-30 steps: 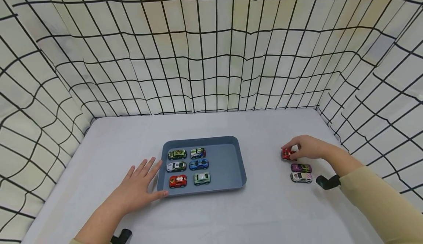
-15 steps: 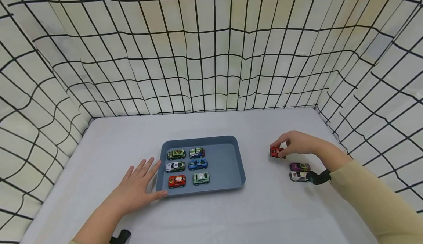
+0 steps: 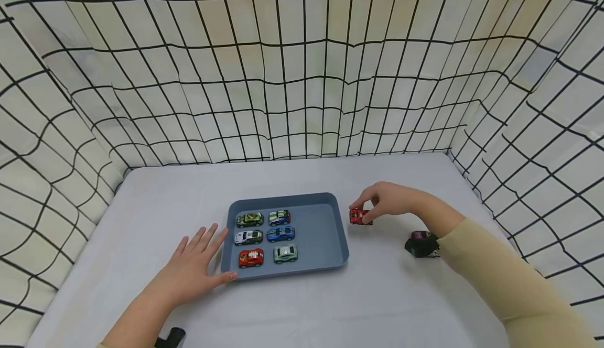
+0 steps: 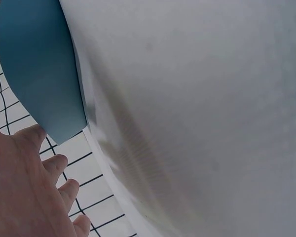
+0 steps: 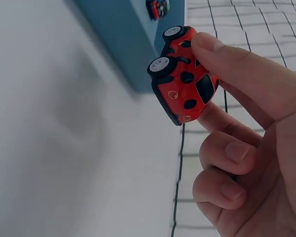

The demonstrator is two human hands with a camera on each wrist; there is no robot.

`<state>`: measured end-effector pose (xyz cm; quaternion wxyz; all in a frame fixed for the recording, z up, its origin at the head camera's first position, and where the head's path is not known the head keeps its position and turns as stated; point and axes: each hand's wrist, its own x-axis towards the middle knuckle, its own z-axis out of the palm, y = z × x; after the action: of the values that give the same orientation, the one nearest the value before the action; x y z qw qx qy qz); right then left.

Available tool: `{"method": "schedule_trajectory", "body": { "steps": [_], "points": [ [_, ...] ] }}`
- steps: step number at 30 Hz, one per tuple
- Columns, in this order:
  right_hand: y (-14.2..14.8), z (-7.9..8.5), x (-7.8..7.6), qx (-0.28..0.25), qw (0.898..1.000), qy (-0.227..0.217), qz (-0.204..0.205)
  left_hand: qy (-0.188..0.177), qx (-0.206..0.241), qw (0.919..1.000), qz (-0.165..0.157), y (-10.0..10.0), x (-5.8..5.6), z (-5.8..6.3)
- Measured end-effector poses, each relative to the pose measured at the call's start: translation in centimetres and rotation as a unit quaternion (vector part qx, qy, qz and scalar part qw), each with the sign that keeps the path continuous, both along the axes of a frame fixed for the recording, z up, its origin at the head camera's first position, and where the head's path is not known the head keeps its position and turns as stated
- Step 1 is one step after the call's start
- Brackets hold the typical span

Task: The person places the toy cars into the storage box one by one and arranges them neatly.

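My right hand (image 3: 388, 201) pinches a red toy car (image 3: 360, 216) between thumb and fingers, just right of the blue-grey tray (image 3: 323, 238). In the right wrist view the toy car (image 5: 187, 81) shows black spots and pale wheels, held nose-down at a tilt. My left hand (image 3: 189, 269) lies with spread fingers at the tray's left side, thumb at its front left corner. Close by in the left wrist view, a fingertip meets the tray's wall (image 4: 37, 64). Inside the tray stand several toy cars, among them a blue one (image 3: 280, 234), a red one (image 3: 251, 258) and a pale green one (image 3: 285, 253).
On the right of the white table (image 3: 302, 311), a purple toy car (image 3: 421, 235) and a white one are partly hidden behind the black wrist device (image 3: 420, 246). Black-gridded white netting (image 3: 292, 75) rises at the back and both sides.
My right hand has carried the red toy car leftward, from beside the other loose cars to near the tray's right rim. The left hand stays at the tray.
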<state>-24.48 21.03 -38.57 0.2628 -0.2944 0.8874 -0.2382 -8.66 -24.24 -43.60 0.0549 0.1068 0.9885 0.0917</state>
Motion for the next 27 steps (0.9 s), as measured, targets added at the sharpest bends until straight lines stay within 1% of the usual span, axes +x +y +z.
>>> {"method": "schedule_trajectory", "body": {
  "steps": [6, 10, 14, 17, 21, 23, 27],
  "points": [
    [-4.1, 0.2, 0.1, -0.018, 0.998, 0.005, 0.052, -0.004, -0.004, 1.0, 0.0, 0.1, 0.0, 0.1],
    [-6.1, 0.5, 0.3, -0.02, 0.997, 0.015, 0.077, 0.002, -0.005, 1.0, -0.002, 0.0, 0.0, 0.0],
    [-7.5, 0.4, 0.5, -0.018, 0.996, 0.012, 0.084, 0.005, -0.006, 1.0, -0.003, 0.1, -0.1, 0.0],
    [-8.3, 0.1, 0.9, -0.013, 0.997, 0.0, 0.078, 0.008, 0.002, 0.9999, -0.006, 0.1, 0.0, 0.0],
    [-9.0, -0.4, 1.4, -0.004, 0.997, -0.005, 0.076, 0.012, 0.008, 0.9999, -0.009, -0.1, 0.0, -0.5],
    [-9.3, -0.7, 1.6, -0.001, 0.997, -0.001, 0.083, 0.016, 0.007, 0.9998, -0.007, -0.1, -0.1, -0.4],
    [-9.9, -1.3, 2.0, 0.01, 0.994, 0.013, 0.108, 0.011, 0.002, 0.9999, -0.004, 0.1, 0.0, 0.1]
  ]
}}
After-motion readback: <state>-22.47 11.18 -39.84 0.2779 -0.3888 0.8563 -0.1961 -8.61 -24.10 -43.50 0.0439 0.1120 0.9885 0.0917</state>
